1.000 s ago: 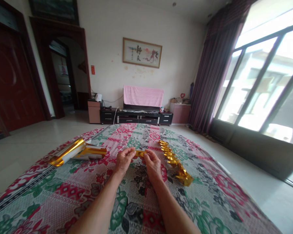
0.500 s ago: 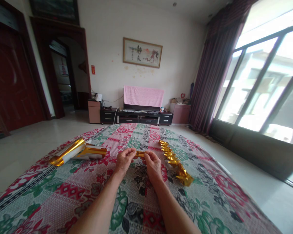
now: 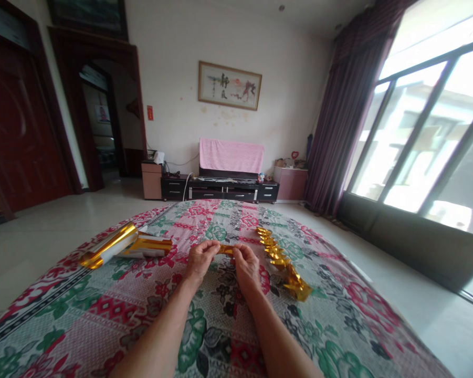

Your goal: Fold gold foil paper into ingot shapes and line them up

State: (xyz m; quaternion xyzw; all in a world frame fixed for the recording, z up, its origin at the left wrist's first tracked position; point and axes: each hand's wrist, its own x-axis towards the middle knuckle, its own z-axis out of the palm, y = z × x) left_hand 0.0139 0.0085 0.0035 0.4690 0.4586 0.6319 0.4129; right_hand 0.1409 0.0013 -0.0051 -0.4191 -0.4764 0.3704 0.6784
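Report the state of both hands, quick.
Left hand: closed, pinching one end of the gold foil piece.
Right hand: closed, pinching its other end.

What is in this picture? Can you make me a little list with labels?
Place: a room, with a flowered cloth in front
Left hand: pinches one end of a gold strip
Right hand: pinches the other end
Right of hands: row of folded gold pieces on the cloth
Left of hands: gold sheets on the cloth
Far wall: framed picture, pink towel below it
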